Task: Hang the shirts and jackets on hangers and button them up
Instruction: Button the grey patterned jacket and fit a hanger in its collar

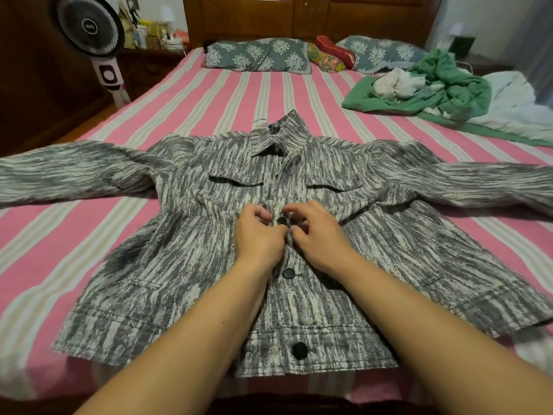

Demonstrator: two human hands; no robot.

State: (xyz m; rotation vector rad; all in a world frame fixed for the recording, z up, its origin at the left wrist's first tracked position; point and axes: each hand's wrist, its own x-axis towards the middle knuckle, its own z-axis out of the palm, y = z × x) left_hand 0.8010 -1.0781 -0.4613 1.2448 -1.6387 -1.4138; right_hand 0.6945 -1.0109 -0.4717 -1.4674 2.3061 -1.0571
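jacket (185, 235) flat on bed (209, 94) | both hands pinching placket, apparently around middle button (282, 220)

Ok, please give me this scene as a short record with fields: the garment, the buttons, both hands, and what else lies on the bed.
garment: grey and white jacket, spread flat on the striped bed, sleeves out
hanger: blue hook shows at the collar
buttons closed: bottom button, second button
button in work: third button
left hand: pinches the front edge
right hand: pinches the opposite edge
also on bed: green clothes pile, pillows
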